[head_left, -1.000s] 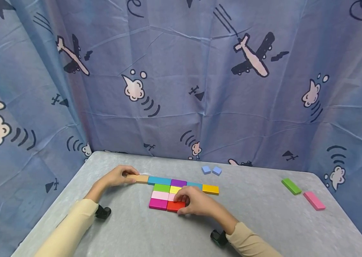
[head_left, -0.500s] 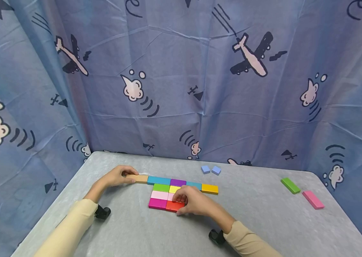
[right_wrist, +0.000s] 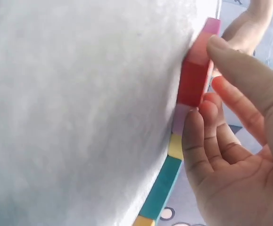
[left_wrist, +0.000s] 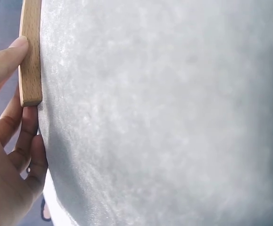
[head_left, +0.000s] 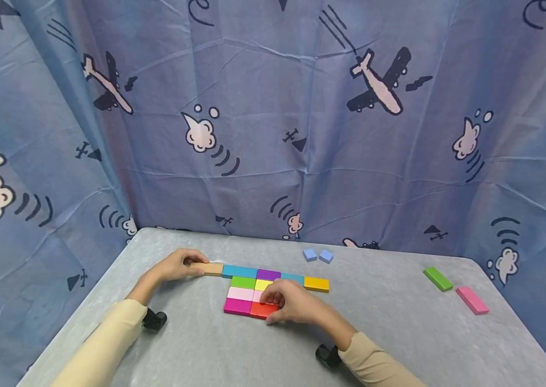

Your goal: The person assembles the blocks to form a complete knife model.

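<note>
Pressure should be light and level for flush edges. The left hand pinches a tan rectangular wooden block; the right hand holds a red rectangular block between thumb and fingers.

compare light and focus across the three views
Head: fairly even light, red block crisp; left wrist: table bleached at its lower-left edge, shadowed beside the left hand, grain clear on tan block; right wrist: table texture soft and hazy.
</note>
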Demonstrator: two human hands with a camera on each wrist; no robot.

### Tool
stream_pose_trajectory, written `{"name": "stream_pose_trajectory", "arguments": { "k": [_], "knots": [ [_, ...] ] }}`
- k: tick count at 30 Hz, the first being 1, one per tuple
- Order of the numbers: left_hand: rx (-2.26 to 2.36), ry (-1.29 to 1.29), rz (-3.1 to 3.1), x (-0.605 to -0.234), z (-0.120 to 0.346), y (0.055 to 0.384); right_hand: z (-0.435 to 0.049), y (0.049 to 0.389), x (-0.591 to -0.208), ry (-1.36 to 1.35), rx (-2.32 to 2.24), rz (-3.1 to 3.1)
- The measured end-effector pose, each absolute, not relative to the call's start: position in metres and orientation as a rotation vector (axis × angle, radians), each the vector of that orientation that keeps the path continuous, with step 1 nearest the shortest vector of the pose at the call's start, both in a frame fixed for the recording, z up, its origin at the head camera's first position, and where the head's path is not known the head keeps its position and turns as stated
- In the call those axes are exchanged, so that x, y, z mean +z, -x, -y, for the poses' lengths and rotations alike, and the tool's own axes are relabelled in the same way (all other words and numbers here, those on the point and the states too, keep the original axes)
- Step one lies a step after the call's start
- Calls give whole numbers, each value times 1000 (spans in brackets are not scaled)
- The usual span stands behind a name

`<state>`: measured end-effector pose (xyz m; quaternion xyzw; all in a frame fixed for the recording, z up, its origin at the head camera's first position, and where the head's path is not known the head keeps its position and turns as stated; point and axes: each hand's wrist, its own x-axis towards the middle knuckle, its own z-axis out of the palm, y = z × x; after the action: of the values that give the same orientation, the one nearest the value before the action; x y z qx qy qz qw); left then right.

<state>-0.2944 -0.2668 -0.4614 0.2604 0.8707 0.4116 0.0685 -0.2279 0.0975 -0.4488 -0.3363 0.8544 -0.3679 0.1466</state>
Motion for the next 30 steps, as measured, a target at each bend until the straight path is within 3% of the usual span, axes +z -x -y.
{"name": "stream_pose_trajectory", "arguments": {
  "k": [10, 30],
  "knots": [
    [1110, -793, -2713, -456, 265, 290, -161, 223, -438, 1038, -1248, -2425],
    [1222, -955, -2566, -439, 220, 266, -321, 206, -435, 793, -1353, -2616]
  ]
}}
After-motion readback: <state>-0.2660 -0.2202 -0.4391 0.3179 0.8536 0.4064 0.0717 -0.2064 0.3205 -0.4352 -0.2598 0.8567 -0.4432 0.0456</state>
